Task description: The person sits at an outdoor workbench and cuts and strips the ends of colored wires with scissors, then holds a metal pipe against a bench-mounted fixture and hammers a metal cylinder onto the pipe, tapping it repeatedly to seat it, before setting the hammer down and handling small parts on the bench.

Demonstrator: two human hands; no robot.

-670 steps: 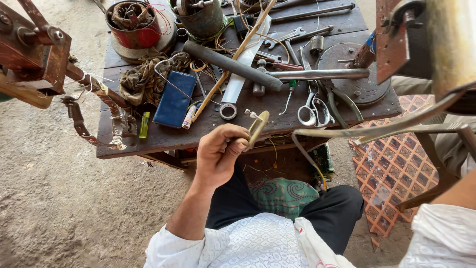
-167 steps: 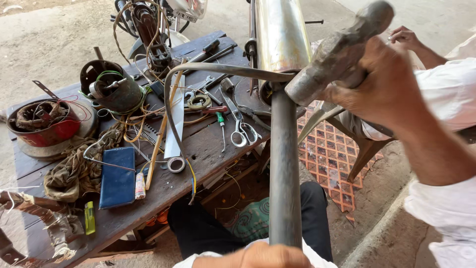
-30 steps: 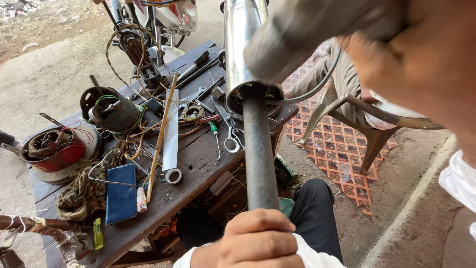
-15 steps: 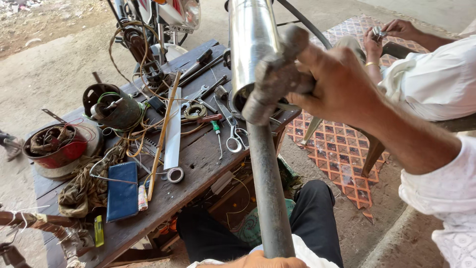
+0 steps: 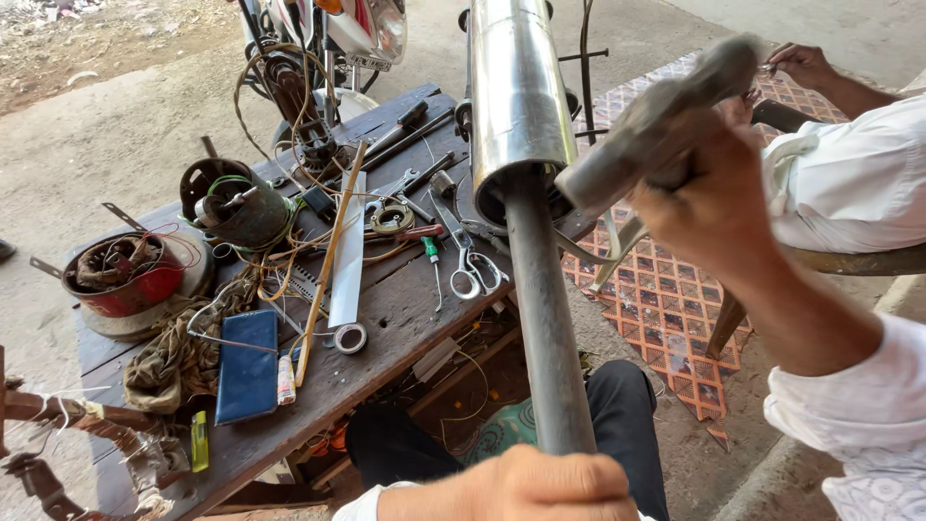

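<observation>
My left hand [image 5: 540,487] is clamped low on the dark pipe [image 5: 545,328] standing up into the chrome cylinder [image 5: 516,92], my right hand [image 5: 709,198] fisted round the hammer [image 5: 656,125]; a glancing blow could dent the chrome or jar my grip.

Right hand [image 5: 714,193] fingers grip hammer [image 5: 656,125]; open air just left of them up to the chrome pipe [image 5: 516,87], which blocks further. Behind them: another person's sleeve [image 5: 849,183]. Below left fingers [image 5: 540,487], the table [image 5: 405,309] is crowded with scissors [image 5: 470,260] and wires.
</observation>
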